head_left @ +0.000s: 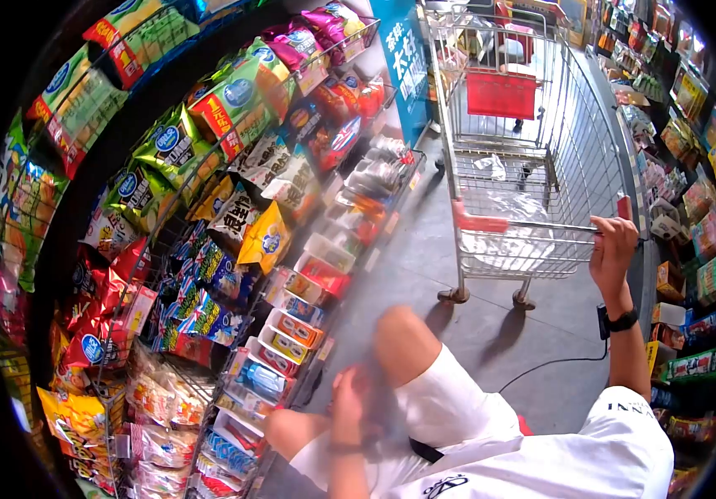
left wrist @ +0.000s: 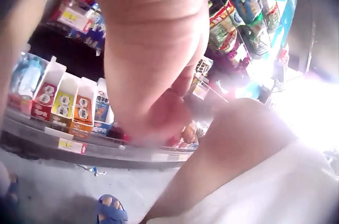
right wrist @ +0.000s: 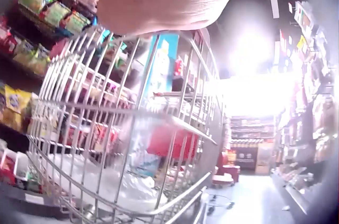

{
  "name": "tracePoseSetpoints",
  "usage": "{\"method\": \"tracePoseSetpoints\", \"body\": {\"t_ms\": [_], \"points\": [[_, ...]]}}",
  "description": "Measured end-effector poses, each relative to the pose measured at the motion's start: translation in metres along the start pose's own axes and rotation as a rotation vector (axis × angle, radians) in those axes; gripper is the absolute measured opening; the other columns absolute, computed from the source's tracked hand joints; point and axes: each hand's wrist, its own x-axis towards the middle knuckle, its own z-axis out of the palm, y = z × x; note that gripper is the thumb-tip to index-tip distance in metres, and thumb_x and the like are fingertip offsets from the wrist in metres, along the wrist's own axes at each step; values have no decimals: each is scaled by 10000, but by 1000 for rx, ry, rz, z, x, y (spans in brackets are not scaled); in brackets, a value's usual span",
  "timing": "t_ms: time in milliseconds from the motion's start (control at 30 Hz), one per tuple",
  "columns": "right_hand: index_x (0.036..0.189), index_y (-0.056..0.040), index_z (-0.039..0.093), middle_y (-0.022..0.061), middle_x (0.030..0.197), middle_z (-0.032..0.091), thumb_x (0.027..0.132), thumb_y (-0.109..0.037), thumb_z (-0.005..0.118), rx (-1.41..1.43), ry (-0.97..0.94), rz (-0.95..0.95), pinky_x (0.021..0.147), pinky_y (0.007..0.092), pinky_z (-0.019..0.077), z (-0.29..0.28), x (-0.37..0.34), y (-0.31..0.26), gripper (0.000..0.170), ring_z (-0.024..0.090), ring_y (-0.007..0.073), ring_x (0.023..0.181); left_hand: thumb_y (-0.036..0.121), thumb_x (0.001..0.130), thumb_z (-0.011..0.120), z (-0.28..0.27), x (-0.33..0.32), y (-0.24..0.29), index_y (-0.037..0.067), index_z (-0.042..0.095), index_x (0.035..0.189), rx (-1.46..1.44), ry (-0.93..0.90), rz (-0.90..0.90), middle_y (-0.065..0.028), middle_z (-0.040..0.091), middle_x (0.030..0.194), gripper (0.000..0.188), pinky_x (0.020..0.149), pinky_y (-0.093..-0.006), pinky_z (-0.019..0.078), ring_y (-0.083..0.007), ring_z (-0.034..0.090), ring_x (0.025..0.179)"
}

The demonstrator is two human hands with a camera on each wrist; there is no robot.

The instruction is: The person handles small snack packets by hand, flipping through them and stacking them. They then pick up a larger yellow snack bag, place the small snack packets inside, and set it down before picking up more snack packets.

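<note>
At the right of the head view, my right hand point(head_left: 614, 251) grips the rear corner of a metal shopping cart point(head_left: 532, 223) by its handle bar. Its palm edge point(right wrist: 159, 1) shows above the wire basket in the right wrist view. My left hand point(head_left: 349, 397) is blurred and hangs loosely between the knees, next to the snack shelf, with nothing visible in it. The left wrist view shows that hand point(left wrist: 153, 65) large, its fingertips blurred in front of the low boxes. A clear plastic bag point(head_left: 509, 237) lies low in the cart.
Shelves of bagged snacks point(head_left: 237, 104) line the left, with small open boxes point(head_left: 287, 333) along the lower edge. More packed shelves point(head_left: 711, 287) stand close at the right. A blue sign point(head_left: 405, 62) hangs at the shelf end. A cable point(head_left: 553, 361) runs from the right wrist.
</note>
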Motion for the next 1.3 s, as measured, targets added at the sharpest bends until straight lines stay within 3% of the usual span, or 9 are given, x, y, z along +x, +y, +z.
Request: {"method": "tracePoseSetpoints", "body": {"t_ms": [233, 400, 533, 800, 1033, 1100, 1200, 1233, 1300], "points": [[1100, -64, 638, 111, 1000, 617, 1061, -374, 353, -53, 152, 58, 1022, 472, 367, 3, -23, 34, 424, 565, 314, 1012, 198, 949, 605, -72, -37, 23, 122, 616, 1024, -249, 19, 57, -27, 635, 988, 107, 798, -330, 474, -172, 591, 875], [1089, -48, 638, 116, 1005, 619, 1062, -382, 333, -111, 180, 29, 1006, 472, 372, 9, -34, 54, 453, 568, 315, 1016, 272, 953, 597, -108, -84, 55, 115, 615, 1051, -385, 90, 39, -24, 626, 1001, 185, 832, -355, 457, -165, 579, 910], [1046, -47, 639, 139, 1025, 644, 1056, -396, 329, -211, 176, 27, 940, 464, 405, 32, -60, 100, 467, 580, 339, 1014, 374, 978, 553, -156, -96, 51, 107, 596, 1172, -577, -203, 118, -46, 616, 1125, 333, 845, -378, 452, -189, 578, 955], [1097, -7, 622, 185, 1071, 630, 1044, -294, 361, -301, 151, 36, 946, 487, 417, 46, -59, 135, 391, 571, 382, 1046, 433, 1007, 502, -191, -117, 48, 123, 575, 1252, -724, -235, 165, -89, 615, 1240, 402, 925, -443, 476, -232, 591, 1068], [1308, 11, 554, 208, 1337, 565, 1068, -333, 348, -342, 75, 88, 1121, 490, 311, 57, -38, 133, 467, 483, 383, 1289, 455, 1017, 459, -200, -120, 44, 111, 569, 1240, -792, -222, 225, -89, 602, 1224, 424, 843, -401, 459, -201, 591, 1032], [1414, 32, 453, 218, 1452, 478, 1069, -342, 347, -317, 73, 109, 1146, 482, 276, 53, -30, 106, 520, 410, 380, 1370, 432, 1013, 487, -198, -117, 45, 80, 572, 1215, -848, -352, 211, -106, 615, 1216, 414, 866, -417, 470, -218, 596, 1050], [1452, 49, 383, 227, 1505, 409, 1059, -301, 354, -324, 81, -50, 1171, 455, 251, 66, -31, 127, 528, 362, 367, 1408, 352, 1021, 506, -199, -117, 58, 55, 570, 1195, -584, -253, 98, -119, 634, 1184, 350, 883, -414, 487, -242, 607, 1025], [1442, 56, 373, 222, 1489, 417, 999, -168, 437, -383, 82, -18, 1192, 430, 236, 75, -44, 137, 501, 366, 364, 1398, 259, 1027, 512, -209, -110, 59, 50, 579, 1201, -421, -270, 126, -122, 650, 1150, 280, 887, -382, 509, -239, 623, 1026], [1419, 53, 394, 216, 1466, 437, 959, -111, 458, -308, -3, 30, 1187, 435, 249, 77, -52, 102, 493, 380, 367, 1383, 240, 1031, 503, -232, -119, 86, 52, 586, 1204, -267, -200, 183, -112, 650, 1155, 269, 877, -365, 515, -226, 627, 1038]]}}
